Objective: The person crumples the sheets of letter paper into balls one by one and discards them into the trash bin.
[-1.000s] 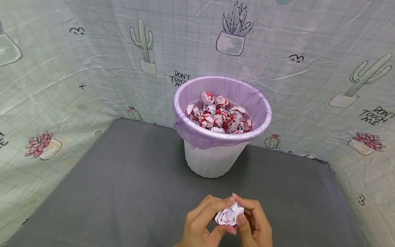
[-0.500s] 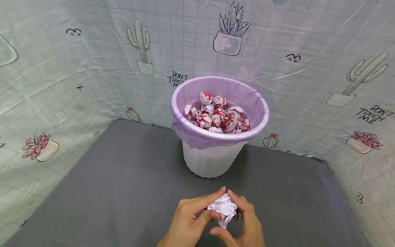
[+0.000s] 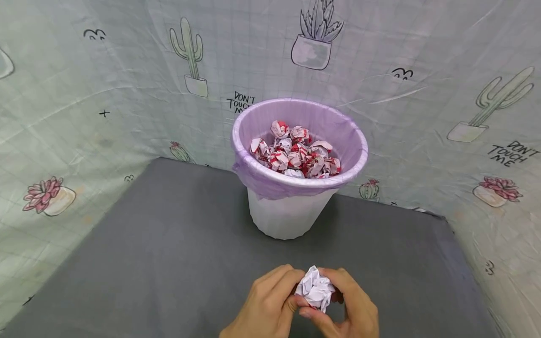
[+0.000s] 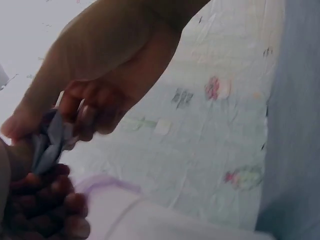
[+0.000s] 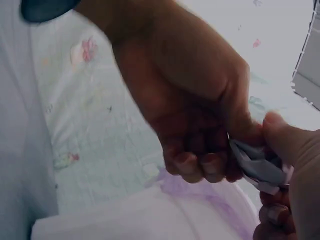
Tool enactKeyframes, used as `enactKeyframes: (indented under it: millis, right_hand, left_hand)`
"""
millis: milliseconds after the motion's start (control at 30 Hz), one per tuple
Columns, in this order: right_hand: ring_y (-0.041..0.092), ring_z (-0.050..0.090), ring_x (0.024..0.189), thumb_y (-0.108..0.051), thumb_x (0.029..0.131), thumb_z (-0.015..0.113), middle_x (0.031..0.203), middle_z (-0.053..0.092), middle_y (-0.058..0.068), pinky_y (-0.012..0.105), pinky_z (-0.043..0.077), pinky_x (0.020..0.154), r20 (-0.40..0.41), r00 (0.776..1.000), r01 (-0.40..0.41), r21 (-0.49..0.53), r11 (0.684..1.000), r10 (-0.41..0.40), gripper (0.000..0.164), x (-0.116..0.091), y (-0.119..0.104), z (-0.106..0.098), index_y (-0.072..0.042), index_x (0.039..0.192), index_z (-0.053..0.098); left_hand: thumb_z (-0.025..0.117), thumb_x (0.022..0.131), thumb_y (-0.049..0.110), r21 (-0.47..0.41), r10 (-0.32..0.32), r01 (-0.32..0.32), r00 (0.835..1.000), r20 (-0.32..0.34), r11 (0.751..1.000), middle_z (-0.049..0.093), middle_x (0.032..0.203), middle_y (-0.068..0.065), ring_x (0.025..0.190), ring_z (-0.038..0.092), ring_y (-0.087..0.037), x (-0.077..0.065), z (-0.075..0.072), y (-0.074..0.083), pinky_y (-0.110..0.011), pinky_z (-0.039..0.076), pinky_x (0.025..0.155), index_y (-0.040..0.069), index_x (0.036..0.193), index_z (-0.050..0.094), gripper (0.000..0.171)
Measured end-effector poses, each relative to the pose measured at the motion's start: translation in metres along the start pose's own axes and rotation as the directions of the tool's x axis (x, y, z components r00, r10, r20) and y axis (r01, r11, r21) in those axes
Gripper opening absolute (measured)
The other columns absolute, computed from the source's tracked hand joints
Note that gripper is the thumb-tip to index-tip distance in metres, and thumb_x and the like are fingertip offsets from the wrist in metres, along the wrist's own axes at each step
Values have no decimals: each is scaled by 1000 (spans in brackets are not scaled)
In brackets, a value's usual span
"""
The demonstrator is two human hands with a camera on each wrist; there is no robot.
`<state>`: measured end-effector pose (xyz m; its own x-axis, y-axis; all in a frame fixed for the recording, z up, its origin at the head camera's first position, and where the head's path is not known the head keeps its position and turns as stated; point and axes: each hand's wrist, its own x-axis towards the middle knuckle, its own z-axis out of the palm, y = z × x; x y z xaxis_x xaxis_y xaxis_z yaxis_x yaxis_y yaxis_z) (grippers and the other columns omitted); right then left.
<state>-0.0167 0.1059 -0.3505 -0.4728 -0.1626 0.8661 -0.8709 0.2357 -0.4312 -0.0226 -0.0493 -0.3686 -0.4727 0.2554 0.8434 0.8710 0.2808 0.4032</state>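
Note:
A crumpled ball of white paper point(image 3: 316, 287) with traces of red is held between both hands in front of the bin. My left hand point(image 3: 268, 300) pinches its left side, thumb and fingers curled on it. On the other side my right hand point(image 3: 352, 303) grips it, thumb underneath and fingers over the top. Both wrist views show the thumbs close together at the paper, the remaining fingers curled. Beyond the hands stands a white bin point(image 3: 287, 213) with a purple liner point(image 3: 270, 185) folded over its rim. Several crumpled red and white paper balls point(image 3: 296, 152) lie inside it.
The bin stands on a dark grey cloth surface point(image 3: 169, 253). A pale printed sheet point(image 3: 139, 61) with cactus drawings hangs behind it and on both sides, meeting the surface at its edges.
Both hands have turned and re-gripped the paper, which looks more tightly balled than half a second ago. They have moved slightly right and down. The bin stays in place.

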Motion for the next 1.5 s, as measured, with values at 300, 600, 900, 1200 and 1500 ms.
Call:
enactKeyframes:
  millis: [300, 600, 900, 1200, 1500]
  right_hand:
    - [9, 41, 58, -17, 95, 61, 74, 50, 11, 10, 30, 47, -49, 991, 133, 190, 973, -126, 34, 13, -3, 2, 17, 100, 55]
    - [15, 49, 66, -11, 99, 51, 88, 57, 16, 21, 38, 51, -55, 998, 15, 462, 887, 11, 32, -4, 13, 4, 19, 110, 52]
    - [18, 56, 97, 0, 100, 44, 114, 59, 16, 25, 47, 75, 39, 988, -127, 749, 651, 148, 32, -20, 19, 5, 11, 126, 29]
    - [16, 52, 67, -6, 102, 43, 101, 62, 13, 32, 38, 47, 64, 973, -219, 566, 795, 223, 31, -23, 10, 6, 17, 123, 46]
    - [13, 41, 55, -3, 102, 39, 71, 49, 14, 18, 32, 44, -187, 982, 87, 528, 845, 16, 28, -1, 9, 26, 18, 101, 56]
  left_hand:
    - [40, 102, 24, -9, 188, -193, 964, -190, 981, 38, 65, 2, 55, 34, -2, 17, 13, 8, -8, 30, 52, 0, 73, 51, 39]
    - [46, 98, 28, -103, 210, -236, 954, -213, 966, 50, 75, -8, 63, 49, -12, 25, 16, 6, -15, 40, 59, -5, 79, 47, 38]
    - [44, 96, 37, 49, 290, -286, 946, -146, 957, 55, 94, -19, 77, 57, -17, 18, 10, -1, -16, 49, 68, -16, 108, 51, 55]
    - [41, 99, 35, 51, 271, -267, 955, -123, 962, 55, 79, -11, 66, 55, -11, 19, 7, 1, -11, 46, 63, -10, 92, 49, 46]
    - [46, 98, 28, -140, 39, -96, 931, -364, 985, 53, 72, -12, 55, 50, -8, 15, 34, 12, -8, 43, 54, -5, 75, 46, 40]
